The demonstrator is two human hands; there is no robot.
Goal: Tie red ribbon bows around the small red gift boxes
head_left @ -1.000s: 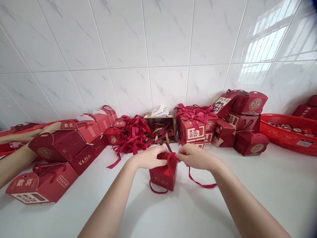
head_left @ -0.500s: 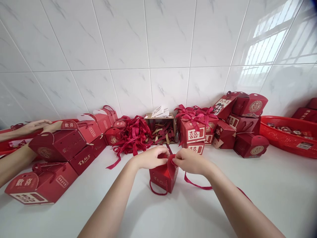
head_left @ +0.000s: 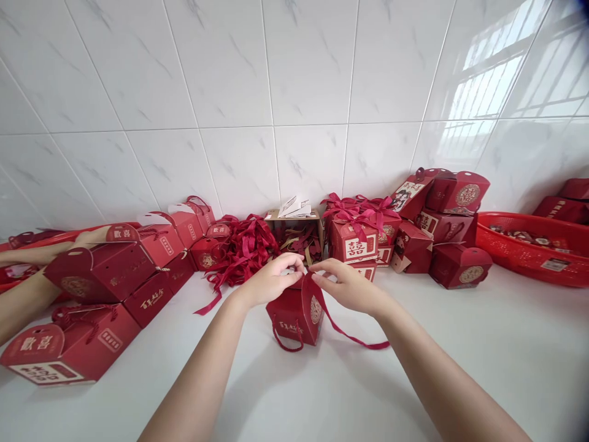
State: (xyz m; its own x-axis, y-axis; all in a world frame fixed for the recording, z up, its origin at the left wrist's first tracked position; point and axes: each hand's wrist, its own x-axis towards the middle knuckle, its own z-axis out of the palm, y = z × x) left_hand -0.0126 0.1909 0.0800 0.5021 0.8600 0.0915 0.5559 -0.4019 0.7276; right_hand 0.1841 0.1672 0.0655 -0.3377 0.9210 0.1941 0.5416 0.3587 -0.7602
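Note:
In front of me stands a small red gift box [head_left: 299, 316] with gold lettering, a round gold emblem on its side and a twisted cord handle hanging down. My left hand [head_left: 275, 279] is closed at the top of the box, with thumb and fingers pinched on a red ribbon. From the other side, my right hand [head_left: 345, 283] has its fingertips on the same ribbon [head_left: 343, 331] at the box's top. The ribbon's loose end trails over the white table to the right. The pinched part is mostly hidden by my fingers.
Left lie stacked red boxes [head_left: 103, 270]; another person's arm [head_left: 27, 301] reaches behind them. A ribbon pile [head_left: 251, 248] and a carton [head_left: 276, 216] stand at the wall. Ribbon-tied boxes [head_left: 354, 239], more boxes [head_left: 460, 267] and a red basket [head_left: 529, 258] fill the right.
The box's side emblem now shows. My right hand has gone from a tight pinch to more extended fingers, and the ribbon's tail has been drawn in closer. The view has shifted slightly.

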